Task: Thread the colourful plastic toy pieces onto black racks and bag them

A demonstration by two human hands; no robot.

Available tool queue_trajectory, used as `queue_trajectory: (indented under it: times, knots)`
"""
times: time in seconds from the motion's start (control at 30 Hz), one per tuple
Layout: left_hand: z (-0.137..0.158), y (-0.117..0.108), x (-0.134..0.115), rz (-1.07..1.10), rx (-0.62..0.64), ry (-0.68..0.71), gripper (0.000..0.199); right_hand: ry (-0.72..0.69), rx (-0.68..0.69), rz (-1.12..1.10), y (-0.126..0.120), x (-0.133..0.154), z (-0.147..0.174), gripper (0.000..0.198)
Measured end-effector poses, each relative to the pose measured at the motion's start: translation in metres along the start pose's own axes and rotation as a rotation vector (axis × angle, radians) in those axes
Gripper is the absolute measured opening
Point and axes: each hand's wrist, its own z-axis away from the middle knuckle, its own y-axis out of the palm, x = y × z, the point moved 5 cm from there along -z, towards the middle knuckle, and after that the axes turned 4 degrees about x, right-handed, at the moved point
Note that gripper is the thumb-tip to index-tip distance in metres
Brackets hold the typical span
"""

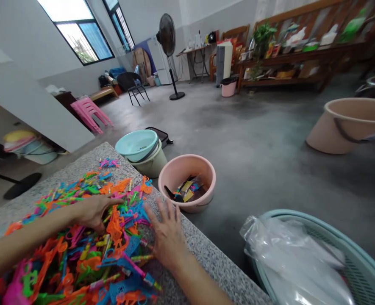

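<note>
A large heap of small plastic pieces (88, 258) in orange, pink, green and blue is spread over a speckled stone tabletop (206, 258). Some pieces are long and thin, others flat with holes; their exact kind is unclear. My left hand (95, 211) reaches into the heap, its thumb and fingers apart and touching pieces, with some fingertips partly hidden among them. At the heap's right edge, my right hand (168, 233) has its fingers stretched and spread, palm down, close beside the loose pieces. Nothing shows in its grasp.
Beyond the table edge stand a pink bucket (187, 159) with some items inside and a blue basin (136, 144) on a pale green bucket (155, 163). At lower right, a teal basket (359, 258) holds clear plastic bags (295, 258). Another pink bucket (327, 131) stands farther right.
</note>
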Motion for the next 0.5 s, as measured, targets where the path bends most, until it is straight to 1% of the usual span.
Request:
queue_trajectory:
  times: [0.07, 0.1, 0.13, 0.2, 0.27, 0.33, 0.37, 0.4, 0.43, 0.47, 0.5]
  knots:
    - [0.009, 0.006, -0.009, 0.001, 0.063, 0.022, 0.094, -0.176, 0.126, -0.14, 0.004, 0.004, -0.001, 0.081]
    - [0.014, 0.008, -0.014, 0.006, 0.089, 0.029, 0.096, -0.223, 0.184, -0.23, 0.004, 0.004, -0.002, 0.076]
    - [0.018, 0.01, -0.019, 0.01, 0.106, 0.038, 0.098, -0.239, 0.244, -0.331, 0.004, 0.002, -0.003, 0.072]
    - [0.027, 0.011, -0.031, 0.026, 0.119, 0.069, 0.101, -0.219, 0.384, -0.562, 0.003, -0.003, -0.003, 0.068]
    - [0.037, 0.012, -0.047, 0.042, 0.128, 0.1, 0.103, -0.216, 0.61, -0.806, 0.002, -0.003, 0.002, 0.064]
    - [0.048, 0.014, -0.064, 0.053, 0.159, 0.113, 0.105, -0.217, 0.896, -1.01, -0.002, 0.0, 0.013, 0.05]
    - [0.053, 0.014, -0.073, 0.058, 0.177, 0.107, 0.106, -0.207, 1.006, -1.083, -0.006, 0.001, 0.018, 0.042]
    - [0.059, 0.014, -0.081, 0.065, 0.195, 0.099, 0.103, -0.187, 1.062, -1.136, -0.009, 0.0, 0.02, 0.035]
    - [0.065, 0.012, -0.087, 0.078, 0.208, 0.092, 0.098, -0.154, 1.032, -1.175, -0.013, -0.003, 0.018, 0.031]
    - [0.071, 0.008, -0.092, 0.099, 0.217, 0.092, 0.09, -0.107, 0.91, -1.201, -0.017, -0.009, 0.013, 0.027]
    - [0.076, 0.003, -0.096, 0.128, 0.218, 0.102, 0.08, -0.045, 0.702, -1.212, -0.021, -0.018, 0.004, 0.024]
